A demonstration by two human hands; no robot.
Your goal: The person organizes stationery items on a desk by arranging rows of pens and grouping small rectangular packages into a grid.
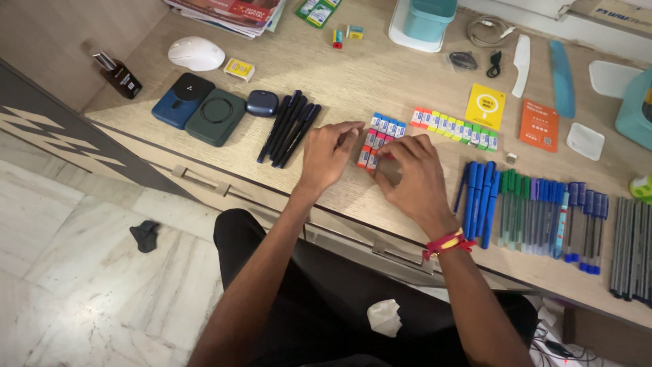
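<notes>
From the head camera, both hands work at a small cluster of erasers (375,141) lying near the front edge of the desk (380,75), about midway along it. The left hand (327,155) rests with fingers stretched toward the cluster, fingertips touching the erasers' left side, not closed on anything. The right hand (412,178) is curled over the cluster's right end, fingers bent down; whether they pinch an eraser I cannot tell, since the back of the hand hides the fingertips. The step looks like lining up or grouping the erasers into a neat row, and it seems partly done: some lie side by side, others sit askew below. The next move likely calls for small nudges with the fingertips, keeping the pieces flush without knocking the ones already set. Just beside, to the right, runs a row of coloured erasers (454,127); black pens (289,128) lie to the left, blue pens (479,197) toward the front right. How many erasers lie under the right hand is hidden, and the pencils (631,248) at the right edge are cut off.
</notes>
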